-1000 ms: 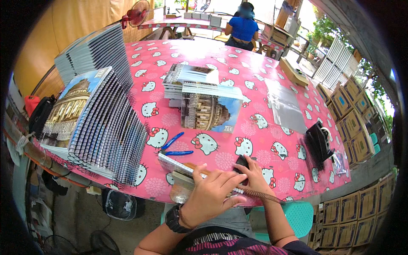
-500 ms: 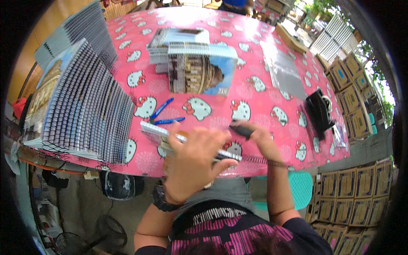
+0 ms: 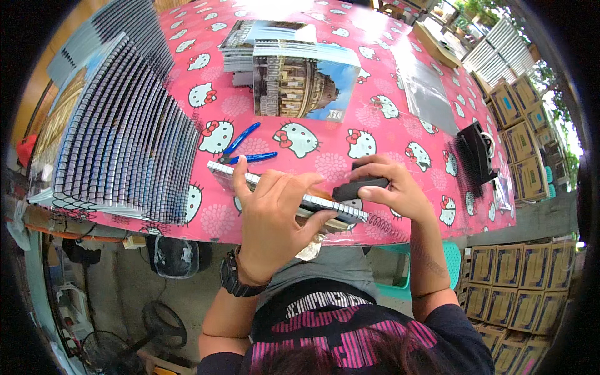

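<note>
"First entry?"
"Left hand (image 3: 270,205), one, clamped on a spiral-bound book (image 3: 340,209), just on the near side of the blue-handled pliers (image 3: 253,157)."
"Second?"
"Right hand (image 3: 400,187), one, closed on a black object (image 3: 359,187), right of the pliers; kind uncertain, fingers cover part of it."
"Outward?"
"Dark coil (image 3: 379,221), one, projecting from the book's binding, right of the pliers. Tall stack of wire-bound volumes (image 3: 122,147), left of the pliers. Domed-building books (image 3: 306,87), stacked, beyond the pliers."
</note>
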A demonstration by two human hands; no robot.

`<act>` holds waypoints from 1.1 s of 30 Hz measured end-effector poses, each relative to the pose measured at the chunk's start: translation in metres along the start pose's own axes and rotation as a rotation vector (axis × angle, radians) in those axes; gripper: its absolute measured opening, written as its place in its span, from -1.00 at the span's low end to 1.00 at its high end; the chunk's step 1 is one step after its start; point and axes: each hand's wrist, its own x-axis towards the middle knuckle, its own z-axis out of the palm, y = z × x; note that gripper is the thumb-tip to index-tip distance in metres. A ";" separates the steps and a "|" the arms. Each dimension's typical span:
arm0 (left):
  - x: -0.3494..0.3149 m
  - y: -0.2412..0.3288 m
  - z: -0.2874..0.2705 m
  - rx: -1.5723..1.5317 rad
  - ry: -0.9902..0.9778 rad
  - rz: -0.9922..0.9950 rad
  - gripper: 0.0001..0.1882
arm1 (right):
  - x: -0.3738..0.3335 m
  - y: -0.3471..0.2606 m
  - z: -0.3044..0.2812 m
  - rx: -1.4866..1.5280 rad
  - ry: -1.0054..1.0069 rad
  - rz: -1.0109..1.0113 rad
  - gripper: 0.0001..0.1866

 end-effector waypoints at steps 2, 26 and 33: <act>0.000 -0.002 0.002 -0.015 0.007 0.014 -0.46 | -0.009 -0.001 -0.005 0.554 -0.021 -0.096 -0.38; -0.030 -0.054 0.001 -0.277 0.464 -0.280 0.32 | 0.026 -0.027 0.032 0.857 -0.147 -0.267 -0.11; -0.034 -0.052 0.012 -0.787 0.417 -0.494 -0.21 | 0.030 -0.023 0.020 0.865 -0.188 -0.442 -0.27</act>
